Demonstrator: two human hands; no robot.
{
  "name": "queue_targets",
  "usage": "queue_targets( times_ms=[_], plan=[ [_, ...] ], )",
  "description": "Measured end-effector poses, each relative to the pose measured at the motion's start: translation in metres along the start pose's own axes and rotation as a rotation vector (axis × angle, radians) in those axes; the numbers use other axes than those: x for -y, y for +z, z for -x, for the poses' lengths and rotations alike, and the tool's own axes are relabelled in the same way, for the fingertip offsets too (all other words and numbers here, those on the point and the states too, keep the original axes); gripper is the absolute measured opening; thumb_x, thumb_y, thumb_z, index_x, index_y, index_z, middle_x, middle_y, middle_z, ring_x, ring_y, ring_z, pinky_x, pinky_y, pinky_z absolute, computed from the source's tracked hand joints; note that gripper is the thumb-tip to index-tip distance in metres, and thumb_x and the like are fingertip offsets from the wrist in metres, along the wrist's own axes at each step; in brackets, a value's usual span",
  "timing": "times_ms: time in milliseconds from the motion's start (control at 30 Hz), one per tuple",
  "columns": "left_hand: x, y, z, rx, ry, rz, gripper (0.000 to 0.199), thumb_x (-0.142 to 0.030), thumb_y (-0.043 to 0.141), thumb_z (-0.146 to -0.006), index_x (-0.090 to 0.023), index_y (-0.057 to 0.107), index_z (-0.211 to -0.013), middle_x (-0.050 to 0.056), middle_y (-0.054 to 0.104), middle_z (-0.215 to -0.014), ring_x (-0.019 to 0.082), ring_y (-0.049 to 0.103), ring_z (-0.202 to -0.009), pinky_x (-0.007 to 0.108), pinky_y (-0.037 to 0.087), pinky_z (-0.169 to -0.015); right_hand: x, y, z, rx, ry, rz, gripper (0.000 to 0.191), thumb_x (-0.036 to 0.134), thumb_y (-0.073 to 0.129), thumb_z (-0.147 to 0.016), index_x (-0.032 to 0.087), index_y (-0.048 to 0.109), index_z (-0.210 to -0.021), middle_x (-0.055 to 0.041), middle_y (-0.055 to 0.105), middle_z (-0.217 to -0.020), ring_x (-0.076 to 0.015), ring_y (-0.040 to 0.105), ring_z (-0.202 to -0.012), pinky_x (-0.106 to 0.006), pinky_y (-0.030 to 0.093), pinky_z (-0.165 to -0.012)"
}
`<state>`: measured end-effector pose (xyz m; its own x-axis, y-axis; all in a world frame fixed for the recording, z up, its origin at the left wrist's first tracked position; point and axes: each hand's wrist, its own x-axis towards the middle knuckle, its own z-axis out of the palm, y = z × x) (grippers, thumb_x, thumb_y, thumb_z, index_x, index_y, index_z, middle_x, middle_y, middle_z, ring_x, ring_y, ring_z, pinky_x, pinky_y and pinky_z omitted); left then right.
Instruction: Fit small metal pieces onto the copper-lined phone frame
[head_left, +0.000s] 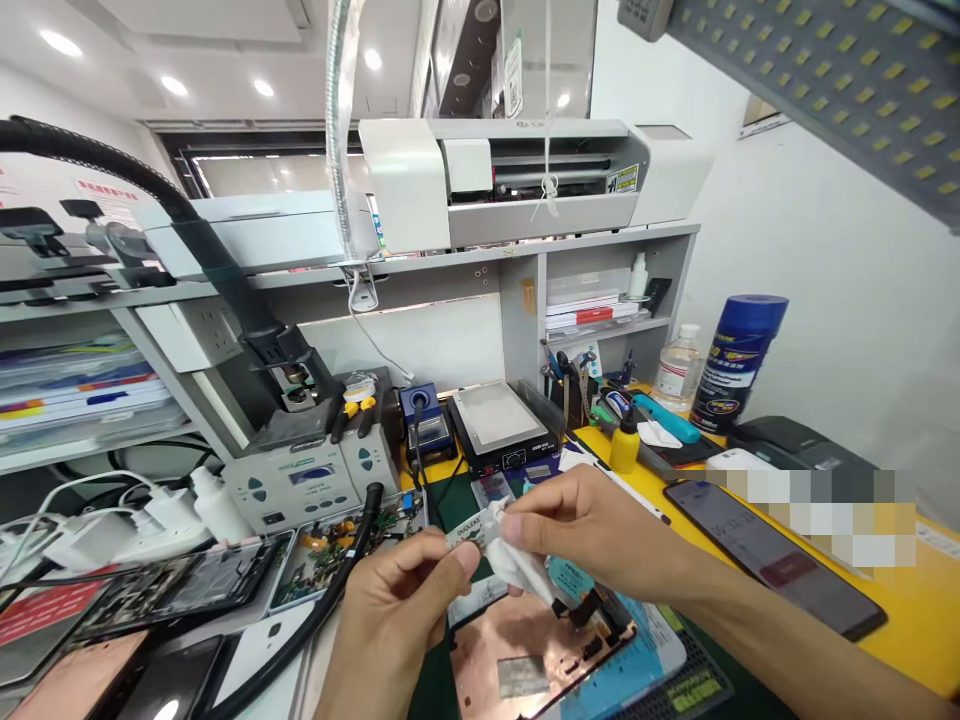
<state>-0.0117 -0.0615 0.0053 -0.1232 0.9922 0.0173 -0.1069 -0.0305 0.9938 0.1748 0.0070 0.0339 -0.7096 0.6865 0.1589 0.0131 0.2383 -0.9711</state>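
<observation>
My left hand [409, 590] pinches a small pale flat piece with dark printed marks [466, 533] between thumb and fingertips; its exact kind is unclear. A crumpled white tissue [517, 565] is gripped in the closed fingers of my right hand [581, 525], touching the right end of that piece. Below both hands lies an opened device frame with a copper-coloured back [480, 650], a dark flex cable [581, 610] standing at its upper right. My right hand partly covers the frame's upper part. Beneath it is a blue-and-white flat pad [652, 640].
To the left are a tray of circuit boards [307, 575], a black hose [330, 600] and opened devices [180, 590]. A hot plate [499, 425] stands behind. Rightward lie a phone [780, 560], a yellow bottle [624, 447] and a blue-capped spray can [739, 360].
</observation>
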Motion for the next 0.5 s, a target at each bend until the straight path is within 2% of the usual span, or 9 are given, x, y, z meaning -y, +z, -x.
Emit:
queue_targets(
  times_ms=[100,200,300,400,500],
  plan=[
    [0.003,0.000,-0.001,-0.001,0.045,-0.040,0.038,-0.044,0.076,-0.075,-0.014,0.062,-0.055,-0.004,0.040,-0.058,0.005,0.025,-0.049,0.023,0.015,-0.044,-0.001,0.005,0.002,-0.097,0.028,0.104,0.027,0.036,0.067,-0.087,0.014,0.064,-0.071,0.0037,0.047,-0.061,-0.0086,0.036,-0.057,-0.022,0.029,-0.051],
    [0.005,0.001,0.000,0.007,0.064,-0.054,0.037,-0.042,0.076,-0.075,-0.015,0.062,-0.055,-0.004,0.040,-0.059,0.006,0.025,-0.050,0.023,0.016,-0.044,0.000,0.009,0.004,-0.197,-0.022,0.351,0.027,0.035,0.061,-0.091,0.015,0.064,-0.074,0.0029,0.051,-0.063,-0.0092,0.040,-0.059,-0.022,0.029,-0.051],
    [0.004,0.002,0.002,0.024,0.058,-0.045,0.035,-0.041,0.077,-0.074,-0.015,0.063,-0.056,-0.004,0.039,-0.059,0.006,0.025,-0.050,0.023,0.017,-0.044,0.002,0.009,0.007,-0.184,-0.072,0.490,0.028,0.030,0.057,-0.092,0.016,0.059,-0.068,0.0042,0.047,-0.060,-0.0089,0.038,-0.058,-0.023,0.028,-0.051],
    [0.002,0.001,0.002,0.034,0.047,-0.017,0.035,-0.041,0.078,-0.073,-0.015,0.063,-0.056,-0.005,0.038,-0.059,0.006,0.026,-0.050,0.023,0.016,-0.045,0.005,0.004,0.008,-0.151,-0.072,0.458,0.029,0.028,0.058,-0.091,0.016,0.058,-0.065,0.0042,0.047,-0.059,-0.0086,0.039,-0.056,-0.022,0.029,-0.050],
    [0.000,-0.004,-0.001,-0.022,0.015,0.051,0.039,-0.042,0.081,-0.069,-0.015,0.058,-0.053,-0.006,0.036,-0.058,0.004,0.023,-0.048,0.023,0.012,-0.045,0.008,-0.010,0.009,-0.164,-0.031,0.258,0.028,0.034,0.057,-0.092,0.014,0.065,-0.075,-0.0017,0.062,-0.066,-0.0120,0.054,-0.057,-0.023,0.040,-0.050]
  ],
)
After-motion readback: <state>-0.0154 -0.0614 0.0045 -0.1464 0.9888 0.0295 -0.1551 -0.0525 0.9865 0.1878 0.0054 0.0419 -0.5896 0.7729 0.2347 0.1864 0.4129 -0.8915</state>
